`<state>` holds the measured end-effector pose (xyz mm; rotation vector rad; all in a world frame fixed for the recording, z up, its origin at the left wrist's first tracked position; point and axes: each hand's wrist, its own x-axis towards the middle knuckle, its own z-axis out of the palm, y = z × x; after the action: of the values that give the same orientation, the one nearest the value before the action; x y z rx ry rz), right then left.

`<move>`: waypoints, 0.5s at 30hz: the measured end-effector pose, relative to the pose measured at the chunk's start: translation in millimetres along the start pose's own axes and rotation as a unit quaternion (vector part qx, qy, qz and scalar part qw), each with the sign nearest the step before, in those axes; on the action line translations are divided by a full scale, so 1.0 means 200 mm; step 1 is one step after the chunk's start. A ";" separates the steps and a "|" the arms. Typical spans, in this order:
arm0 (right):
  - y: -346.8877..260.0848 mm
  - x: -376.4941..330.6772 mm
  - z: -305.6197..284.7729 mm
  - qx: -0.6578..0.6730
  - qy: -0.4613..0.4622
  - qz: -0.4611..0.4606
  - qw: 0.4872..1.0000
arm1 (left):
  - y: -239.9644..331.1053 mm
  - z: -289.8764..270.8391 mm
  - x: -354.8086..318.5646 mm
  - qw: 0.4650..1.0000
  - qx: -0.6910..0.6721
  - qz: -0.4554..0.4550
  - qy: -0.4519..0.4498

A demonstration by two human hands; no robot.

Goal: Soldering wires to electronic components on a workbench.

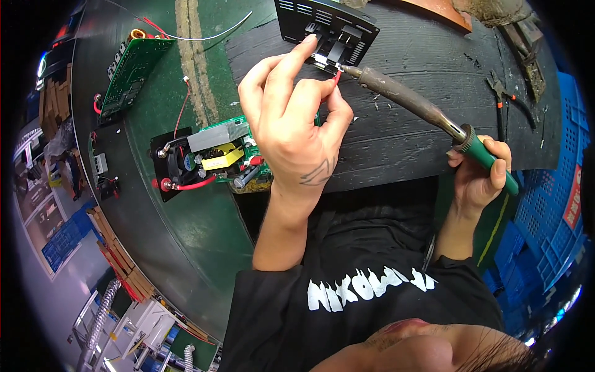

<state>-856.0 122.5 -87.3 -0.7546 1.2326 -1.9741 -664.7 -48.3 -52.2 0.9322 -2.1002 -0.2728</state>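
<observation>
- While the left hand (291,118) pinches a thin red wire (336,79) against the black vented panel (328,28) at upper centre, the right hand (480,177) is clamped on the green-handled soldering iron (409,102).
- Its tip seems to touch the terminal; the joint is too small to see well.
- The fingers (334,93) are just beside the hot tip, so a slip may burn them.
- A dark bench mat (409,142) lies over the green table (204,223); a circuit board (220,155) lies at centre left and blue crates (548,211) stand at right.

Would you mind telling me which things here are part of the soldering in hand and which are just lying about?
In hand:
- soldering iron, in the right hand
- red wire, pinched by the left hand
- black vented panel, at the iron's tip

Lying about:
- circuit board with a fan
- second green board
- pliers
- blue crates
</observation>
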 end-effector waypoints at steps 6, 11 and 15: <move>0.00 0.00 -0.01 0.000 -0.008 -0.003 1.000 | 0.00 0.01 -0.01 1.000 -0.005 -0.010 -0.002; 0.01 0.01 -0.01 0.002 -0.012 -0.004 1.000 | 0.00 0.01 -0.01 1.000 -0.004 -0.009 -0.002; 0.00 0.01 -0.01 0.003 -0.002 0.000 1.000 | 0.00 0.01 -0.01 1.000 -0.009 -0.011 -0.002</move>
<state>-858.9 122.2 -88.1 -0.7568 1.2242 -1.9742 -665.2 -46.5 -53.7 0.9460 -2.0891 -0.3046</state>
